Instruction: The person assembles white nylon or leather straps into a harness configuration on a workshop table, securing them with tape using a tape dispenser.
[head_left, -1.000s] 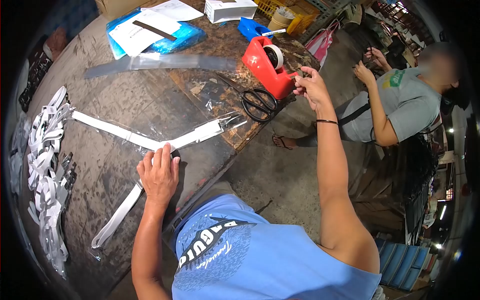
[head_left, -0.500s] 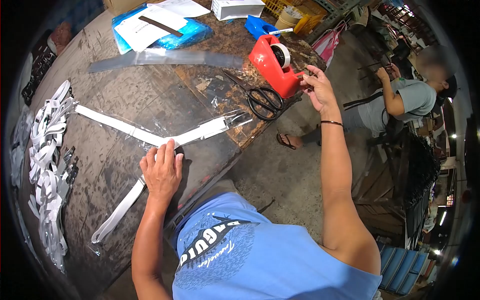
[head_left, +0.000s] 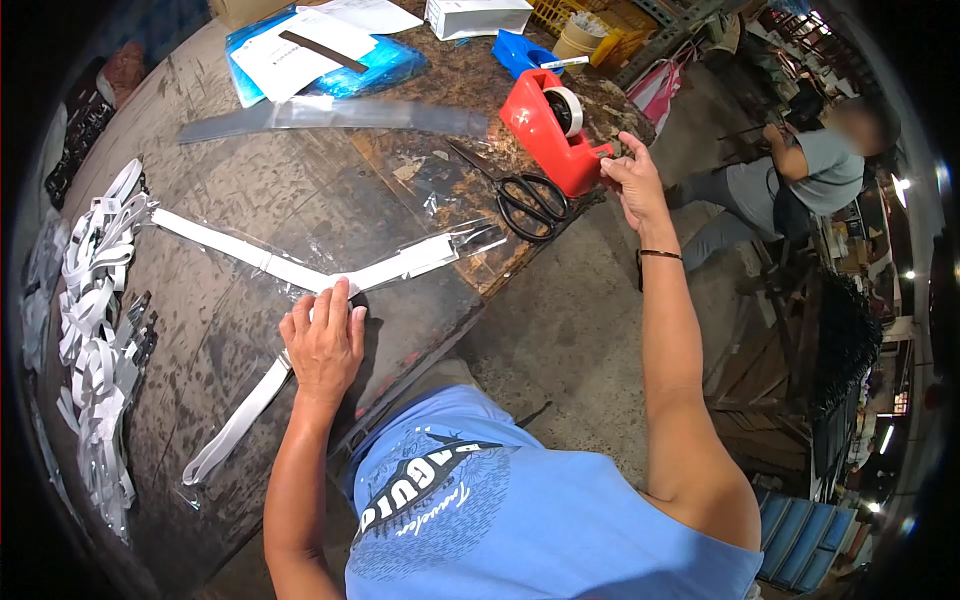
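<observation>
My left hand (head_left: pixel 325 340) is closed over a white strap (head_left: pixel 290 272), pressing it at the bend where its two stretches meet on the dark table. Beyond the bend, the strap's right stretch ends in a clear plastic sleeve (head_left: pixel 478 240). A looped white end (head_left: pixel 235 425) comes out below the same hand. My right hand (head_left: pixel 635 185) is at the cutting end of a red tape dispenser (head_left: pixel 545 135), thumb close to its edge and forefinger stretched out apart from it. Any tape at those fingers is too small to make out. Black-handled scissors (head_left: pixel 530 205) lie beside the dispenser.
A heap of white straps (head_left: pixel 95 330) lies along the table's left side. Toward the back are a clear plastic strip (head_left: pixel 330 117), papers on a blue plastic pack (head_left: pixel 390 70), and a white box (head_left: pixel 478 18). Another person (head_left: pixel 820 170) stands to the right.
My right hand's fingers have shifted slightly at the dispenser, with thumb and forefinger farther apart. My left hand stays on the strap. The other person has changed position and lowered their arms.
</observation>
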